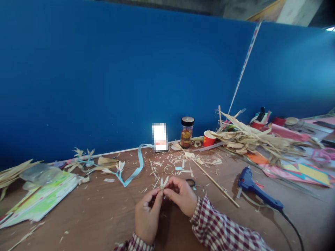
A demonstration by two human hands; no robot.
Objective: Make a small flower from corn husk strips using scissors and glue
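Observation:
My left hand (147,214) and my right hand (181,194) meet over the brown table (99,212), both pinched on a small piece of pale dried husk (164,182) whose pointed tips stick up between my fingertips. Both wrists wear a red-and-white checked sleeve. Black scissors (192,182) lie just behind my right hand, partly hidden by it. Husk shavings (180,164) are scattered beyond my hands.
A blue glue gun (255,190) with a black cord lies to the right, a thin wooden stick (214,184) beside it. A heap of dried husks (251,139), a red cup (208,138), a jar (186,132), a light blue ribbon (136,170) and printed paper (39,200) surround them. A blue wall (131,76) stands behind.

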